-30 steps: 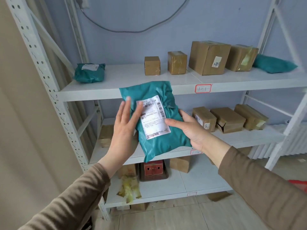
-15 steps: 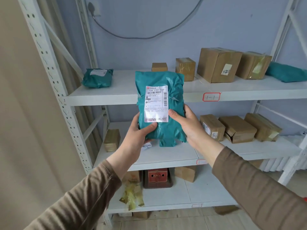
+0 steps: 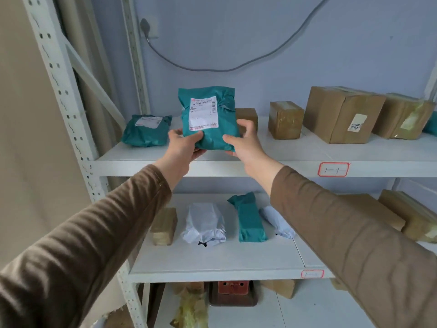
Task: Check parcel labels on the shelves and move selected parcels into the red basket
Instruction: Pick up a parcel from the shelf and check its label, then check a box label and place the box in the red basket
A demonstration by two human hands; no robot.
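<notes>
The label [image 3: 203, 112] print is too blurred to read.

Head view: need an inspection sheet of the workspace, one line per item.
Surface: white top shelf, parcels standing along it.
Job's things: teal parcel held upright over the top shelf, label facing the camera; red basket not in view.
Clutter: teal bag at the shelf's left end; brown boxes to the right; white and teal bags on the middle shelf.
Grippers: left hand and right hand grip the teal parcel's lower corners.
Cables: grey cable sagging across the wall from a socket.
Surroundings: blue wall, beige curtain at left.
</notes>
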